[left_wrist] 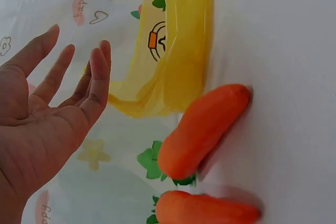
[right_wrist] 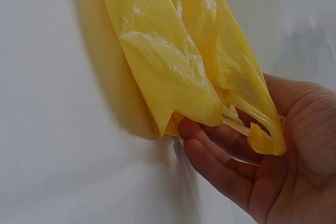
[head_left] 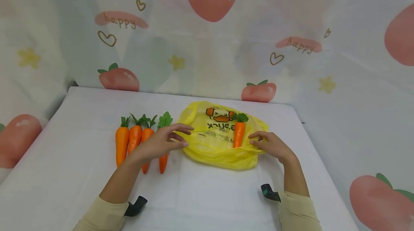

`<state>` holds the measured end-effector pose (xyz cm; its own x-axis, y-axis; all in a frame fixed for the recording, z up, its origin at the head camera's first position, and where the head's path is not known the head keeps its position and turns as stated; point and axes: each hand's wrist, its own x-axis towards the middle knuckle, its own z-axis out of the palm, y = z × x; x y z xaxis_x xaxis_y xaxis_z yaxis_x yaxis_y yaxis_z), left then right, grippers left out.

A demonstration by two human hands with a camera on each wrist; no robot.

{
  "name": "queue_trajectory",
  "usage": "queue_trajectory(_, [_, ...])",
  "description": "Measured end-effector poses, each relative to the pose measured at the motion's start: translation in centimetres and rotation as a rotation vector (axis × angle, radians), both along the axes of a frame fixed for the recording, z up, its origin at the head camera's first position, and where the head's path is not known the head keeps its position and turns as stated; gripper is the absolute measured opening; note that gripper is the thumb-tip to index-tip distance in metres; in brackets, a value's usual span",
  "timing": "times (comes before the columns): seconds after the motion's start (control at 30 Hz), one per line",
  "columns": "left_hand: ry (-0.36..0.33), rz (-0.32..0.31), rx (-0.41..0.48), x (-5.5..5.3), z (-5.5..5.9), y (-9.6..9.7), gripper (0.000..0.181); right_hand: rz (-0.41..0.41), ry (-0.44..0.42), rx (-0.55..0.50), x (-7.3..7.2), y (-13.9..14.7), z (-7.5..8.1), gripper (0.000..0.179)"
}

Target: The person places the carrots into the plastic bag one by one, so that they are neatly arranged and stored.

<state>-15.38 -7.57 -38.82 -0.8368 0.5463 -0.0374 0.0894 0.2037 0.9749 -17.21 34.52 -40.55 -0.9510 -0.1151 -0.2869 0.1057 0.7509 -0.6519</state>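
Observation:
A yellow plastic bag [head_left: 210, 155] with a duck print lies on the white table. One orange carrot [head_left: 239, 134] lies across its printed side, leafy end away from me, its lower tip behind the bag's front layer. My left hand [head_left: 163, 143] hovers at the bag's left edge, fingers apart and gently bent, nothing gripped. At the opposite edge, my right hand [head_left: 268, 144] touches the bag with loosely bent fingers. Seen from the right wrist, a loose fold [right_wrist: 262, 140] of the bag hangs in front of the palm, and fingertips [right_wrist: 190, 129] meet its edge.
Several more carrots [head_left: 122, 143] lie side by side left of the bag, partly hidden by my left forearm. A printed cloth [head_left: 207, 58] with peaches and hearts hangs behind the table. Black camera mounts [head_left: 136, 206] stick out from both sleeves.

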Motion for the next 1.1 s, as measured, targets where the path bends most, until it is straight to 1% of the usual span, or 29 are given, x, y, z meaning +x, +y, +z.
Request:
queue_trajectory(0.27, [0.004,0.044,-0.042,0.1,-0.4,-3.9,0.042,0.016,0.006,-0.003,0.1,-0.2,-0.1,0.039])
queue_trajectory(0.37, [0.006,0.050,-0.056,0.1,-0.7,-5.1,0.042,0.023,0.012,0.005,0.2,-0.1,0.0,0.038])
queue_trajectory(0.5, [0.014,0.074,-0.081,0.2,-1.0,-6.5,0.041,0.027,0.017,0.003,0.2,-0.1,0.2,0.037])
queue_trajectory(0.6, [0.003,0.103,-0.096,0.4,-1.3,-7.6,0.043,0.017,0.007,0.003,0.2,-0.1,0.1,0.037])
queue_trajectory(0.7, [-0.003,0.145,-0.115,0.7,-1.4,-8.9,0.044,0.019,-0.002,0.013,0.1,-0.1,-0.1,0.039])
queue_trajectory(0.87, [0.026,0.213,-0.127,0.9,-1.3,-11.1,0.044,0.024,-0.005,-0.004,0.0,-0.2,-0.2,0.040])
queue_trajectory(1.1, [0.046,0.276,-0.114,0.9,-1.5,-13.4,0.044,0.041,0.000,0.011,-0.3,0.1,-0.2,0.040])
